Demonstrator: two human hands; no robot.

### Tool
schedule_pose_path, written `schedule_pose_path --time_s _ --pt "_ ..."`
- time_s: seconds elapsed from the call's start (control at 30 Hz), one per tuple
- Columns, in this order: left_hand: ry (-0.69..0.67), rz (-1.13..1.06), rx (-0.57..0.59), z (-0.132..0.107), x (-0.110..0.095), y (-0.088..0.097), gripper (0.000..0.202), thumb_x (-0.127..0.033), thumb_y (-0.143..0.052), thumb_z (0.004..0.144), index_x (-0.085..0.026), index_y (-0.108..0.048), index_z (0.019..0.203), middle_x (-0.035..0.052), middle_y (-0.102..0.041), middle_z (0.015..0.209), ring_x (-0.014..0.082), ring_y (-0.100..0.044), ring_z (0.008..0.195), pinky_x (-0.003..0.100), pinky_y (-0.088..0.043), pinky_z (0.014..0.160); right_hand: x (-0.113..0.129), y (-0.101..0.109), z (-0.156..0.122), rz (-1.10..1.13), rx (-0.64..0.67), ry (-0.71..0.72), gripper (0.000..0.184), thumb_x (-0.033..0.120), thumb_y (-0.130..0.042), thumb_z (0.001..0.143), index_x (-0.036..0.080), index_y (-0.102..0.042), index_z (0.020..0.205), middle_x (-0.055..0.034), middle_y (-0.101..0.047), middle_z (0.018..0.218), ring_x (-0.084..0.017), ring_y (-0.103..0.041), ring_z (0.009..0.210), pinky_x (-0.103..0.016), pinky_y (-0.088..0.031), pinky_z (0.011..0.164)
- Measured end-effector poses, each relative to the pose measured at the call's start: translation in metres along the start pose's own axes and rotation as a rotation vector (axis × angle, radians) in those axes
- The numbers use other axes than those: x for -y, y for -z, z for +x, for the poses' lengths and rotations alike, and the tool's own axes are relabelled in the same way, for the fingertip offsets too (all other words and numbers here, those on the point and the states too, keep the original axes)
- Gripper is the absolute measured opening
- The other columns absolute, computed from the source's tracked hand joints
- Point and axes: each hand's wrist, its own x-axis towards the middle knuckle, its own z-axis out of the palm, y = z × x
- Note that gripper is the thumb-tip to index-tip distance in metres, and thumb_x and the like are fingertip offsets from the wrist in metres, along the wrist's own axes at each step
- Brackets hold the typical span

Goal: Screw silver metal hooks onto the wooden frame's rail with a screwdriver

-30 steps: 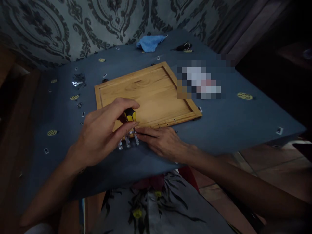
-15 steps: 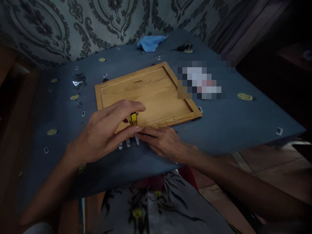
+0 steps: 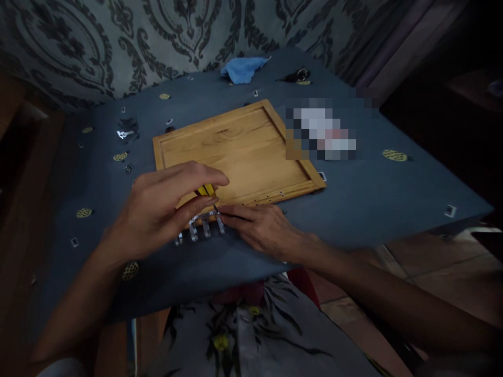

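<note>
My left hand [image 3: 161,204] curls around a screwdriver with a yellow and black handle [image 3: 206,190]. Its dark tip points down at one end of a silver metal hook rail [image 3: 204,224]. That rail lies along the front edge of a wooden framed panel [image 3: 239,157], its several hooks hanging toward me. My right hand [image 3: 267,230] reaches in from the right, fingers closed together beside the screwdriver tip and the rail's right end. Whatever is pinched there is too small to make out. Several small dark holes dot the panel's front edge to the right.
Dark blue cloth with a pineapple print covers the table [image 3: 373,209]. Small dark and shiny metal pieces [image 3: 128,131] lie at the left, with more bits [image 3: 129,168] nearer. At the back are a blue rag [image 3: 242,70] and a dark object with a ring [image 3: 296,76]. A blurred patch hides something at right.
My left hand has shifted slightly left, and the screwdriver handle now leans left, uncovering more of the hook rail. My right hand stays in place.
</note>
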Motion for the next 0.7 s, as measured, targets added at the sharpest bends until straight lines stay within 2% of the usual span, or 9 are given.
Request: schedule_pose_path --time_s 0.07,0.13,0.23,0.3,0.4,0.5,0.7 --pt "0.004 0.0 0.016 0.0 -0.002 0.002 0.019 -0.02 -0.06 0.097 -0.023 -0.063 0.116 0.0018 -0.075 0.11 0.0156 -0.073 0.101 0.025 -0.061 0.088 0.0 0.001 0.0 0.006 0.017 -0.006 0.039 0.009 -0.051 0.094 0.017 -0.067 0.129 -0.0067 -0.07 0.13 -0.018 -0.072 0.097 -0.028 -0.055 0.065" --pt "0.069 0.017 -0.015 -0.001 -0.006 0.005 0.019 -0.022 -0.061 0.097 -0.024 -0.063 0.116 0.0006 -0.075 0.111 0.0157 -0.072 0.1 0.027 -0.061 0.089 0.0 0.001 0.0 0.015 0.027 -0.01 0.039 0.009 -0.05 0.094 0.017 -0.067 0.129 -0.0071 -0.07 0.131 -0.019 -0.072 0.098 -0.028 -0.056 0.065" --pt "0.187 0.01 -0.179 -0.003 -0.013 0.008 0.019 -0.022 -0.066 0.094 -0.026 -0.064 0.113 -0.0032 -0.072 0.108 0.0133 -0.069 0.096 0.027 -0.062 0.083 0.0 0.002 -0.001 0.027 0.033 -0.012 0.038 0.01 -0.05 0.096 0.016 -0.066 0.129 -0.0078 -0.069 0.132 -0.019 -0.073 0.098 -0.028 -0.057 0.07" --pt "0.223 0.012 -0.23 -0.003 -0.015 0.009 0.019 -0.023 -0.067 0.093 -0.027 -0.065 0.112 -0.0046 -0.071 0.106 0.0123 -0.069 0.092 0.027 -0.062 0.076 0.0 0.001 -0.001 0.032 0.048 -0.016 0.038 0.01 -0.05 0.097 0.017 -0.065 0.131 -0.0083 -0.068 0.133 -0.019 -0.072 0.101 -0.029 -0.058 0.073" --pt "0.221 0.086 -0.154 -0.003 -0.013 0.007 0.018 -0.028 -0.067 0.094 -0.028 -0.064 0.112 -0.0031 -0.073 0.105 0.0139 -0.071 0.087 0.029 -0.062 0.076 0.0 0.001 -0.001 0.037 0.067 -0.021 0.039 0.01 -0.049 0.097 0.017 -0.064 0.132 -0.0088 -0.068 0.133 -0.02 -0.072 0.103 -0.03 -0.059 0.073" --pt "0.184 0.111 -0.086 -0.003 -0.009 0.004 0.02 -0.027 -0.065 0.095 -0.024 -0.063 0.115 -0.0001 -0.074 0.107 0.015 -0.073 0.088 0.028 -0.062 0.08 0.0 0.001 -0.001 0.036 0.065 -0.022 0.04 0.01 -0.048 0.097 0.017 -0.064 0.132 -0.0082 -0.068 0.133 -0.02 -0.072 0.103 -0.03 -0.06 0.073" --pt "0.169 0.101 -0.06 -0.003 -0.007 0.0 0.021 -0.025 -0.062 0.096 -0.025 -0.061 0.117 0.0006 -0.074 0.109 0.0154 -0.073 0.089 0.028 -0.061 0.081 0.0 0.001 -0.001 0.039 0.066 -0.031 0.04 0.01 -0.047 0.096 0.018 -0.065 0.131 -0.0071 -0.068 0.134 -0.018 -0.071 0.108 -0.028 -0.059 0.075"
